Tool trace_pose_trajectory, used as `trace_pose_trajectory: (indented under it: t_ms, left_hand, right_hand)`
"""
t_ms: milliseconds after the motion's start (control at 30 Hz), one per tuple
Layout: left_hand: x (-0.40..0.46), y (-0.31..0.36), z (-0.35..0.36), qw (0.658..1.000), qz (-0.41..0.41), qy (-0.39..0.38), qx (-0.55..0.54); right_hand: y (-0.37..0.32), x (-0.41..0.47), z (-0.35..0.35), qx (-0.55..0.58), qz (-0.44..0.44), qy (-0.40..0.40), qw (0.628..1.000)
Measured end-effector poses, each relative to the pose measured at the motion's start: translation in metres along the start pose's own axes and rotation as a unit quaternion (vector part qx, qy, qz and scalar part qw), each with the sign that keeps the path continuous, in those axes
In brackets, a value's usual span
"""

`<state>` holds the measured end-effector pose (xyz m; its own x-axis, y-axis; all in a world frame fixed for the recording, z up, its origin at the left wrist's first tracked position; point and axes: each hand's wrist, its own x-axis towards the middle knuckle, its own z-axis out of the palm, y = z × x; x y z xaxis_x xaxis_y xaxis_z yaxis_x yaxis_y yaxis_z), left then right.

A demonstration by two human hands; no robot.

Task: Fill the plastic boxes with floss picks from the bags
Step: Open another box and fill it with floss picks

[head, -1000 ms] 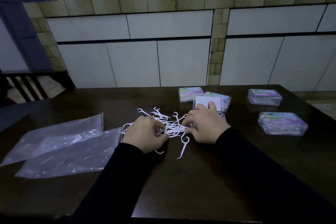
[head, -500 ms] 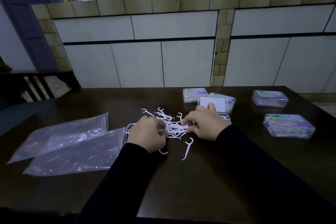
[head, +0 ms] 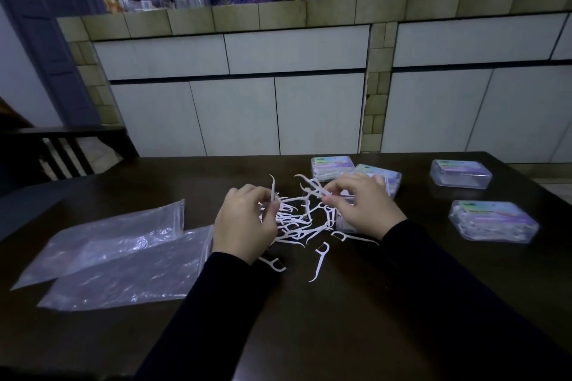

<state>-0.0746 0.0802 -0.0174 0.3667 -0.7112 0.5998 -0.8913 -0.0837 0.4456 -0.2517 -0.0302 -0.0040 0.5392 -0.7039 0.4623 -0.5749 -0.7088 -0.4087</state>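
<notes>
A loose pile of white floss picks (head: 297, 221) lies on the dark table (head: 356, 312) between my hands. My left hand (head: 244, 223) pinches floss picks, one sticking up above its fingers. My right hand (head: 362, 206) pinches a small bunch of picks lifted above the pile. Under the right hand an open clear plastic box (head: 346, 223) is partly hidden. Closed boxes sit behind: one (head: 332, 165), a second (head: 379, 178), a third (head: 461, 173) and a fourth (head: 493, 221) at the right. Two flat clear bags (head: 117, 254) lie at the left.
A tiled counter with white cabinet doors (head: 235, 114) stands behind the table. A dark wooden chair back (head: 62, 148) is at the far left. Single picks (head: 318, 260) lie nearer me on the table.
Both hands have lifted from the pile, each now holding picks raised above it. The white lid seen behind the right hand earlier is now hidden.
</notes>
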Motion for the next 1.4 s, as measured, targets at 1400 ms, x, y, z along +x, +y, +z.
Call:
trace_pose_trajectory:
  t_ms: [1400]
  left_hand:
    - [0.031,0.072,0.083,0.982,0.157,-0.021,-0.101]
  right_hand:
    - [0.063,-0.015,-0.051,-0.047,0.166,-0.177,0.969]
